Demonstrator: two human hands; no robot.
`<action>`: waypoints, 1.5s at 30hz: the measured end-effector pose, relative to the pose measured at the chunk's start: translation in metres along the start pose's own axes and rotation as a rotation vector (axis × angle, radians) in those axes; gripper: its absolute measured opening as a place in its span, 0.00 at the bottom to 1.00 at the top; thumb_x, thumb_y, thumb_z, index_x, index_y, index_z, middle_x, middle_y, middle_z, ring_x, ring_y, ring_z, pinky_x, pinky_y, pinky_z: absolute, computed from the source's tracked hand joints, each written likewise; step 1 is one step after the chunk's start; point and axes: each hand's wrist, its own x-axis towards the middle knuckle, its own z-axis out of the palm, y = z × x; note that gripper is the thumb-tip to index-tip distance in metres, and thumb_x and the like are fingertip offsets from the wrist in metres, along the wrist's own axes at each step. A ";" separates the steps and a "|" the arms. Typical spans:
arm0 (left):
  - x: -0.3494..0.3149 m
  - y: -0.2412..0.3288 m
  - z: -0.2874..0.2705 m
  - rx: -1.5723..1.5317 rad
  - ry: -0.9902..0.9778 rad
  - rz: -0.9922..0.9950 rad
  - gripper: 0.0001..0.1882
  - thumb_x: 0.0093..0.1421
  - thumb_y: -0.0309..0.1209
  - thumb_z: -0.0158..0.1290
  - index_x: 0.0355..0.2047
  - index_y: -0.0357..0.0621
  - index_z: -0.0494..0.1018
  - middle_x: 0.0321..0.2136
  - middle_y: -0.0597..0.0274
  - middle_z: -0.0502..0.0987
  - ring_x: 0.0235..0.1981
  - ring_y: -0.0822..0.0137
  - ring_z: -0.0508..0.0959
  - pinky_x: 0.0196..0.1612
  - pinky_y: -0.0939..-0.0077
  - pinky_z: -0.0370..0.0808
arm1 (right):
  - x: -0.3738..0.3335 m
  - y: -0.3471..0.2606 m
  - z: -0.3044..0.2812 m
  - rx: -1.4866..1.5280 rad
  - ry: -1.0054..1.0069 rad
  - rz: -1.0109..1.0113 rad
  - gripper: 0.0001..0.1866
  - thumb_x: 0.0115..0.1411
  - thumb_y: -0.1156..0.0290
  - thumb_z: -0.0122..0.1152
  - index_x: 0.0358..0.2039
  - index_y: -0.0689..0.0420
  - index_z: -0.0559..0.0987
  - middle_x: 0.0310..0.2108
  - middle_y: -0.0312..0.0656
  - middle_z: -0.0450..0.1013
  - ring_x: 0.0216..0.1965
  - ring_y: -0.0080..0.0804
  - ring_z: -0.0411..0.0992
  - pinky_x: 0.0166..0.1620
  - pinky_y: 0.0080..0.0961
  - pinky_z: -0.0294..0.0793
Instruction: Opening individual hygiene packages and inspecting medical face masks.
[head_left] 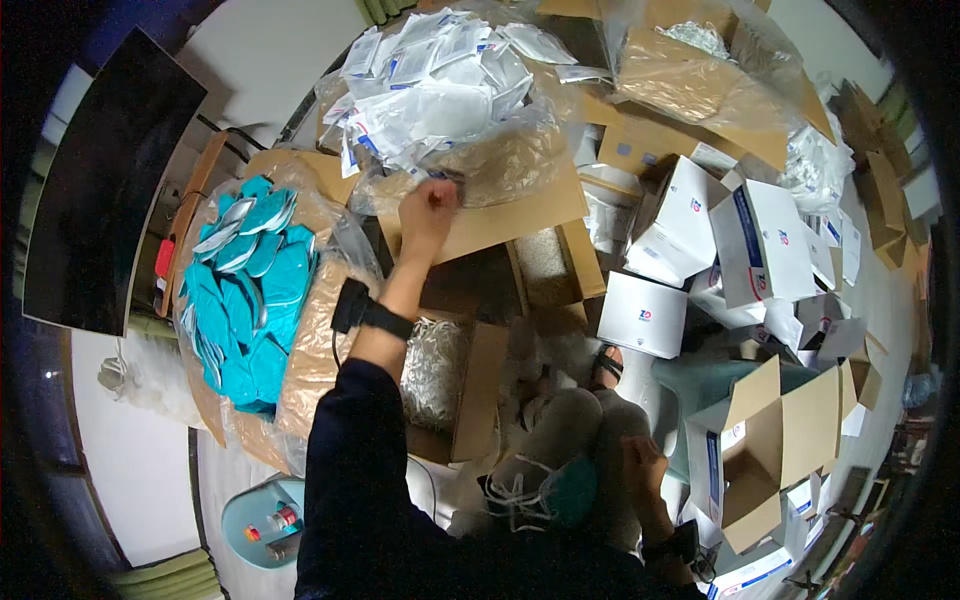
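My left hand (428,212) reaches forward over the front flap of a brown carton, its fingers closed and slightly blurred. Whatever they may hold is too small to make out. Just beyond it, a clear plastic liner (510,170) bears a heap of white flat packets (440,85). Beside my right thigh, my right hand (645,466) is curled closed, and its contents, if any, are hidden. Across my lap lies a teal face mask (572,490) with white straps (520,490). To the left, a plastic-lined carton holds many teal folded masks (250,300).
An open carton of silvery-white strips (433,375) stands below my left forearm. White boxes (642,315) pile up at the right, near an open white-and-brown carton (750,470). A light-blue bin (250,520) sits at lower left, below a black screen (105,185).
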 end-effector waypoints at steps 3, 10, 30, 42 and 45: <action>0.054 -0.015 0.013 0.111 0.083 0.083 0.04 0.54 0.28 0.55 0.28 0.40 0.76 0.23 0.52 0.78 0.25 0.58 0.79 0.31 0.69 0.74 | 0.015 -0.029 0.008 0.065 0.176 0.056 0.05 0.49 0.71 0.64 0.28 0.52 0.78 0.25 0.37 0.75 0.23 0.36 0.74 0.24 0.30 0.72; 0.110 -0.002 0.048 0.528 0.148 -0.005 0.10 0.51 0.35 0.58 0.27 0.40 0.77 0.26 0.49 0.79 0.31 0.49 0.79 0.36 0.59 0.75 | 0.035 -0.048 0.004 0.096 0.127 0.041 0.03 0.50 0.73 0.63 0.25 0.54 0.77 0.23 0.40 0.74 0.22 0.37 0.73 0.24 0.29 0.71; 0.072 0.024 0.085 0.248 0.027 0.037 0.07 0.49 0.30 0.57 0.24 0.37 0.77 0.25 0.46 0.79 0.26 0.52 0.80 0.32 0.63 0.75 | 0.037 -0.034 0.005 0.078 0.092 0.016 0.03 0.52 0.79 0.61 0.23 0.59 0.76 0.20 0.43 0.73 0.20 0.36 0.72 0.24 0.27 0.71; 0.103 0.021 0.092 0.361 0.180 0.234 0.06 0.51 0.28 0.57 0.29 0.40 0.77 0.27 0.50 0.78 0.28 0.54 0.78 0.34 0.66 0.74 | 0.035 -0.028 0.011 0.104 0.086 0.081 0.06 0.51 0.78 0.61 0.20 0.59 0.74 0.18 0.44 0.72 0.19 0.39 0.72 0.23 0.27 0.70; 0.142 0.008 0.093 0.402 0.247 0.275 0.06 0.51 0.28 0.57 0.27 0.39 0.75 0.27 0.48 0.75 0.29 0.50 0.76 0.34 0.61 0.73 | 0.032 -0.026 0.013 0.140 0.092 0.129 0.05 0.51 0.78 0.61 0.20 0.59 0.74 0.18 0.44 0.72 0.20 0.40 0.72 0.23 0.27 0.70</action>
